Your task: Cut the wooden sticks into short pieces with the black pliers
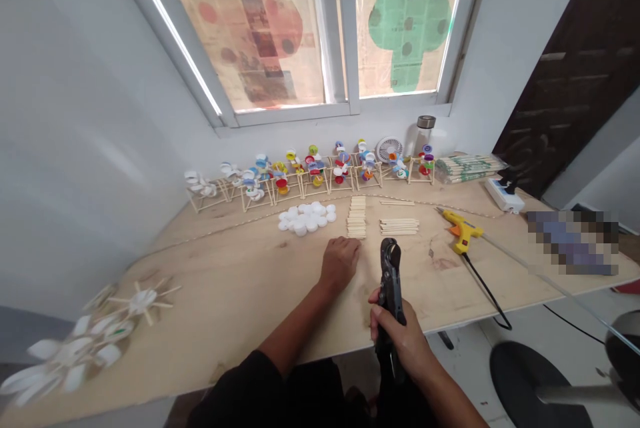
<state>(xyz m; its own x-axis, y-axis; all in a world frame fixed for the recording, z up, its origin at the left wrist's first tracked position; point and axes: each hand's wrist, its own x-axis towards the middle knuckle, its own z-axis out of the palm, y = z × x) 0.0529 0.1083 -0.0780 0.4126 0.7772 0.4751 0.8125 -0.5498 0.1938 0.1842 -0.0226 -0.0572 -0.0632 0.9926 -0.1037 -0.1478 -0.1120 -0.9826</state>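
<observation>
Head view: right hand (400, 331) clenched round black pliers (389, 275), left hand (340, 263) empty on the table (240, 295)
Narrow, firm fist on the handles, the pliers upright above the table's near edge, their jaws seemingly closed; left hand palm down, holding nothing, just beside stacked craft sticks (357, 217), white bottle caps (306, 217) beyond. A careless sweep could topple the sticks, the pliers' nose could pinch the left hand, and the glue gun (463, 231) cord (487, 288) could snag
</observation>
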